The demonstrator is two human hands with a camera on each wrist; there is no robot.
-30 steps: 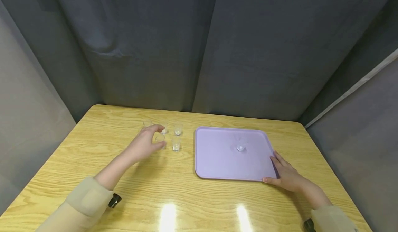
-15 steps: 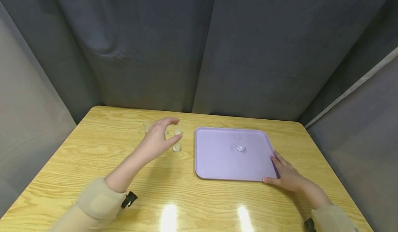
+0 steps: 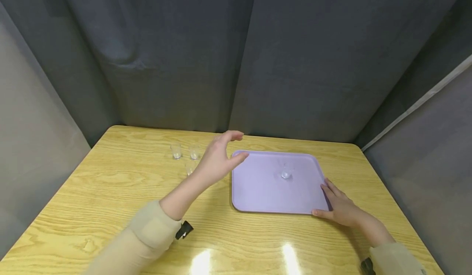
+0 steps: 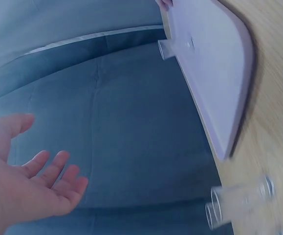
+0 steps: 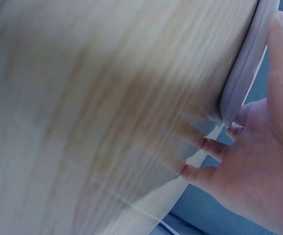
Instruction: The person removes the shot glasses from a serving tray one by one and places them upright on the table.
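Table (image 3: 110,209): pale wood grain, and it bears everything I work with; grey curtain walls stand round it.

Lavender tray (image 3: 258,193): it lies flat at about 1 o'clock from my chest, long axis running left to right, its left edge just under my left fingertips.

Right hand (image 3: 341,209): it rests at the tray's near right corner, about 4 o'clock from the tray's middle; my fingers lie nearly straight against the rim, thumb along the near edge, steadying and not clenching. The right wrist view shows the fingers (image 5: 214,147) tucked at the rim's underside.

Left hand (image 3: 217,160): it hovers above the table at the tray's left edge, about 9 o'clock from the tray's middle; thumb and fingers are spread in a loose curve, and the left wrist view shows my palm (image 4: 19,196) bare, so I hold nothing.

Small clear glass on the tray (image 3: 285,174): it stands upright near the tray's centre, at 3 o'clock from my left hand and 11 o'clock from my right.

Small clear glasses on the table (image 3: 176,151): two stand side by side at 9 o'clock from my left hand, a third (image 3: 189,170) just nearer, at about 8 o'clock; my left hand is far nearer them than my right.
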